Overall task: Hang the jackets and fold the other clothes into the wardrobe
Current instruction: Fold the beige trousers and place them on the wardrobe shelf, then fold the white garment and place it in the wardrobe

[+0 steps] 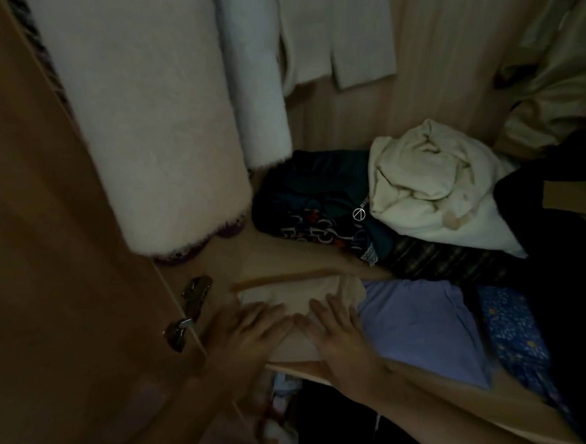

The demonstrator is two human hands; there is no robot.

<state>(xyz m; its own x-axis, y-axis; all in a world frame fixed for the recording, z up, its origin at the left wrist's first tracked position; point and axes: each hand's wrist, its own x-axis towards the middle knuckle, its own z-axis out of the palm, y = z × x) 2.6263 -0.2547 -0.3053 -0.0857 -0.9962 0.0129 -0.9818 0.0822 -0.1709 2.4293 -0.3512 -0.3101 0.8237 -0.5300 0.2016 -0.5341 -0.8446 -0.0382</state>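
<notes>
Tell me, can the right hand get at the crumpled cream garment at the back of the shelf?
Probably yes. The right hand lies flat, holding nothing; only the low lavender garment and striped cloth lie between it and the cream garment.

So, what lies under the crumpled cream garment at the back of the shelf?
The crumpled cream garment rests on a dark teal printed garment and a dark striped cloth. How far they reach beneath it is hidden, as is anything else there.

Bare left grip [248,331], bare right grip [340,339]; forearms [449,394] apparently bare too.
</notes>
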